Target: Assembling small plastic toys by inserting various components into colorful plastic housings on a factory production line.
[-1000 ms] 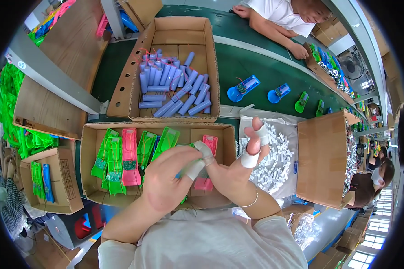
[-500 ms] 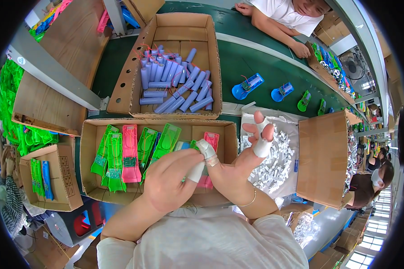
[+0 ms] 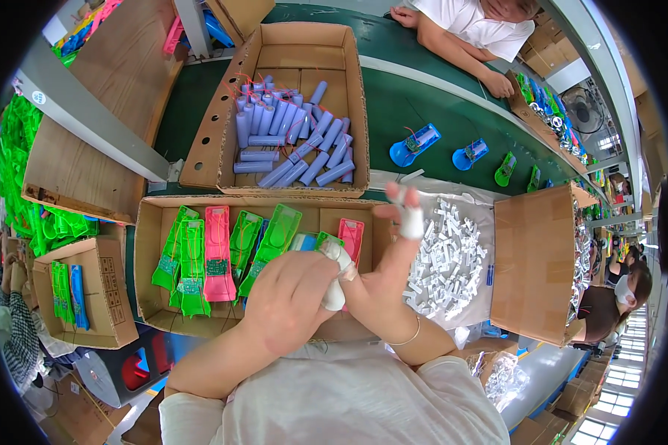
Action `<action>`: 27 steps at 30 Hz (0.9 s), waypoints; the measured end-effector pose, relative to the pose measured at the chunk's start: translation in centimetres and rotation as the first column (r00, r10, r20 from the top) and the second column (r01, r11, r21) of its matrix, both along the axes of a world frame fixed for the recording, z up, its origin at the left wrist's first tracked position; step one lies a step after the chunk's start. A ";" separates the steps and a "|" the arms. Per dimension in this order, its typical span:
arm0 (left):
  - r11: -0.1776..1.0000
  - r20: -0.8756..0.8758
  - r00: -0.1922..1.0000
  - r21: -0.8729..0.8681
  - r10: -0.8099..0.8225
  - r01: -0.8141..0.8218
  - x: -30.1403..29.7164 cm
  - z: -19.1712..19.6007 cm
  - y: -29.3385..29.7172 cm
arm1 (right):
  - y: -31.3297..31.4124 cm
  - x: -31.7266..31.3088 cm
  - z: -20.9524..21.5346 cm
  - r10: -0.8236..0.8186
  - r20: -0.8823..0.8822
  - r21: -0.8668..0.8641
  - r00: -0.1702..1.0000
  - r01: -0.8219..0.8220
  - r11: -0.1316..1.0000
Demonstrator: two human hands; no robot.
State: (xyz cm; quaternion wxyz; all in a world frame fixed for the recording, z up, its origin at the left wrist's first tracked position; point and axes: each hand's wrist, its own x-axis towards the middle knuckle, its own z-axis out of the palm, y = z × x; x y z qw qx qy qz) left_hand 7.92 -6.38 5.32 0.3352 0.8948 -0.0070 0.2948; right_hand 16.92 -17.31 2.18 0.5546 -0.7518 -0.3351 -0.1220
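Observation:
My left hand (image 3: 289,293) is closed around the thumb of my right hand, pinching the white wrap (image 3: 339,259) on that thumb. The left thumb also wears a white cover. My right hand (image 3: 375,293) is held up with its fingers spread, and some of its fingertips have white covers. Both hands are above a long cardboard box (image 3: 148,222) of plastic casings. In it lie several green casings (image 3: 191,259), a pink casing (image 3: 217,252) and another pink casing (image 3: 351,237), some with circuit boards and thin wires. My hands hide part of the box.
Behind stands a cardboard box (image 3: 358,111) of purple cylindrical batteries (image 3: 278,119). Small white pieces (image 3: 445,259) are heaped at right, beside a tall carton (image 3: 533,259). Blue casings (image 3: 416,144) sit on the green conveyor (image 3: 393,81). A person (image 3: 467,44) is across it.
My right hand has turned and shifted left, its raised fingers now blurred. My left hand has closed tighter around the right thumb. The boxes have stayed in place.

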 end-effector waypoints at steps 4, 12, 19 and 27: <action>0.991 0.116 0.989 -0.089 -0.087 0.098 0.8 -0.3 0.2 | 0.8 -0.5 1.1 0.366 -0.550 0.367 0.750 -0.176 0.913; 0.851 0.184 0.983 -0.514 -0.011 0.106 0.1 -1.5 -0.5 | 0.5 -1.0 1.7 0.747 -0.664 0.746 -0.004 -0.062 0.663; 0.946 0.201 0.965 -0.242 -0.168 0.215 0.3 -1.2 0.2 | 0.7 -1.9 1.8 0.804 -0.570 0.818 -0.169 -0.034 0.574; 0.961 0.205 0.975 -0.239 -0.089 0.138 0.9 -1.0 0.0 | 0.7 -2.4 0.8 0.795 -0.567 0.810 -0.216 0.029 0.586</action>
